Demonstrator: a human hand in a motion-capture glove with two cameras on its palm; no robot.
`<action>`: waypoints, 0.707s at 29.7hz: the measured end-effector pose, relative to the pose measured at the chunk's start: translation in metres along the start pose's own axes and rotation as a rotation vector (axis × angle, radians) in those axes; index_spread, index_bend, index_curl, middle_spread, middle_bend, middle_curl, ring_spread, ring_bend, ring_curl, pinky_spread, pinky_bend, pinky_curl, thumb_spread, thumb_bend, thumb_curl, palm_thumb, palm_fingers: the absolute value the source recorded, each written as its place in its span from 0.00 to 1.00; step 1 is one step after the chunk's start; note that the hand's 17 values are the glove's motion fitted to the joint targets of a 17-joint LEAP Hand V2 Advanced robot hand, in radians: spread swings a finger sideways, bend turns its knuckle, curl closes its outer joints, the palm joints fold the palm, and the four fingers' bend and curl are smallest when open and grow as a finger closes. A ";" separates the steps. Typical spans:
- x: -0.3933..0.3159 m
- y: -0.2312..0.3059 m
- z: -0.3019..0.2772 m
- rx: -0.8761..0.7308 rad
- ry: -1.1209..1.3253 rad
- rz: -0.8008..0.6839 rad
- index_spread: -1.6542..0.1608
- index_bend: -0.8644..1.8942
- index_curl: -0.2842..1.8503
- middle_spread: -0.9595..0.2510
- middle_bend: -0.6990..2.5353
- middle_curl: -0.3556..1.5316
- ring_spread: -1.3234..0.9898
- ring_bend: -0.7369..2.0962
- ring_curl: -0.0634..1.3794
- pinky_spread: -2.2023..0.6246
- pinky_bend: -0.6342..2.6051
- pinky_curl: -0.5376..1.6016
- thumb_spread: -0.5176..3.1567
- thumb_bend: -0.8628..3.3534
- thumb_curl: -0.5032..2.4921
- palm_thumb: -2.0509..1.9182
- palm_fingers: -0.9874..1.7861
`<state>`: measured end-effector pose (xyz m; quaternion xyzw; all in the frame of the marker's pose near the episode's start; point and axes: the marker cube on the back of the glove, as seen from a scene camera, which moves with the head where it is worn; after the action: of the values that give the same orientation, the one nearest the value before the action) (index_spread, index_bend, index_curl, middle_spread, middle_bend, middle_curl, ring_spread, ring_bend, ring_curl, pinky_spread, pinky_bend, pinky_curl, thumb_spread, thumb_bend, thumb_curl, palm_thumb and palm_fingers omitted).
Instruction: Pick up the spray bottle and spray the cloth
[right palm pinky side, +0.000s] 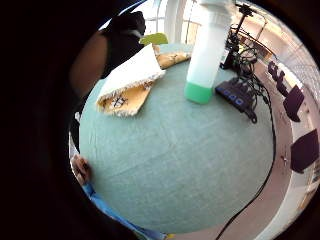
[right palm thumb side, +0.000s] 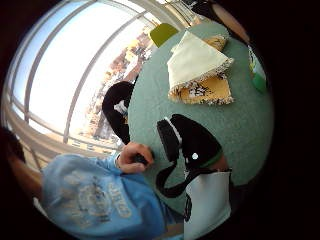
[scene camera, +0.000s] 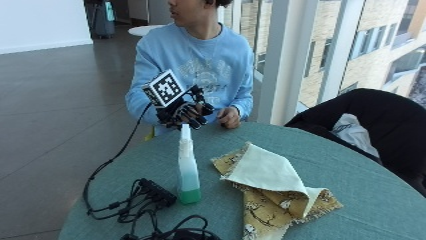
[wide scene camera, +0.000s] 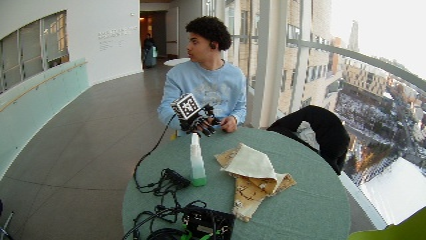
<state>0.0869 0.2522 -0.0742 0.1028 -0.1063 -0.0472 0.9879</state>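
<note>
Outside view: the gloved right hand (scene camera: 185, 112) hovers at centre frame above the upright bottle (scene camera: 188, 167), fingers relaxed, grasping nothing; the folded cloth (scene camera: 276, 192) lies beside it on the worktop (scene camera: 373, 200). Palm view: bottle and cloth stand near each other.

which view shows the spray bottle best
The outside view: the whole spray bottle stands upright on the table, green liquid at its base. The wide outside view shows it smaller, the little finger side palm view cuts off its top, the thumb side shows only an edge.
</note>
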 end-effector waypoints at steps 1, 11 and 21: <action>0.003 0.003 -0.003 0.010 -0.011 0.017 0.68 0.36 0.25 0.75 0.30 0.37 0.57 0.37 0.24 0.86 0.27 0.40 0.45 0.21 0.26 0.67 0.53; 0.041 -0.006 -0.014 0.198 -0.217 0.230 0.68 0.36 0.24 0.75 0.30 0.38 0.57 0.37 0.25 0.86 0.28 0.41 0.45 0.20 0.26 0.67 0.53; 0.088 -0.030 -0.012 0.214 -0.304 0.258 0.69 0.34 0.23 0.75 0.30 0.39 0.57 0.38 0.26 0.86 0.30 0.42 0.45 0.20 0.26 0.67 0.51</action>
<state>0.1730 0.2154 -0.0744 0.1842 -0.2708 0.0762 0.9418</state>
